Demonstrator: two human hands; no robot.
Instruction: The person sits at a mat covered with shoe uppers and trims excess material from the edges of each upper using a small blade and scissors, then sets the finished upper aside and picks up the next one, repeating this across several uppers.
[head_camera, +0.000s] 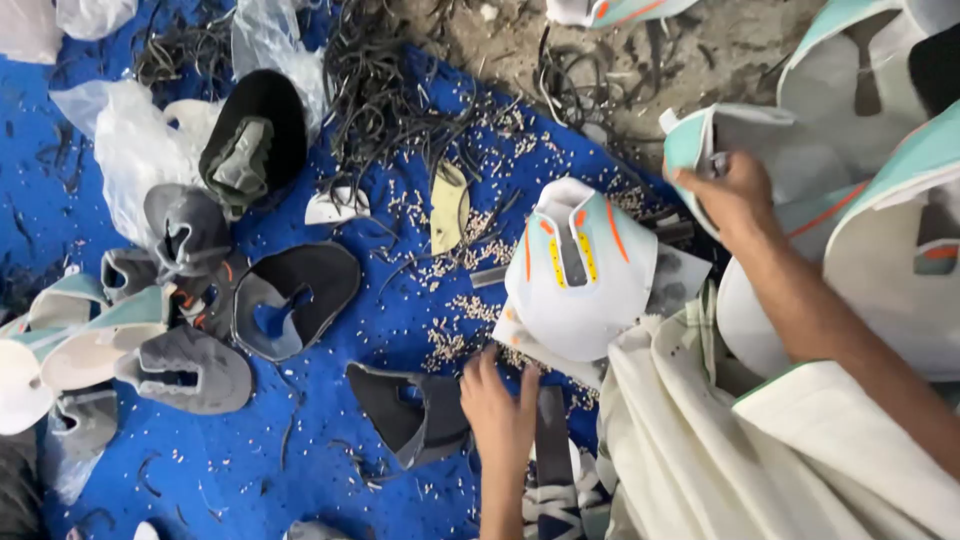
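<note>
Cream cloth (700, 450) fills the lower right of the frame. Beside it the left hand (500, 400) lies flat, fingers spread, touching a dark shoe piece (405, 410) just to its left. Upper right, the right hand (730, 195) pinches a white-and-teal shoe piece (690, 140).

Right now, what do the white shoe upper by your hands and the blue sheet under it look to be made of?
White shoe upper: looks like smooth synthetic sheet or faux leather, matte, with orange and yellow trim; it holds a stiff curve. Blue sheet: probably woven plastic tarpaulin, slightly glossy and creased. The left hand rests on it.
</note>
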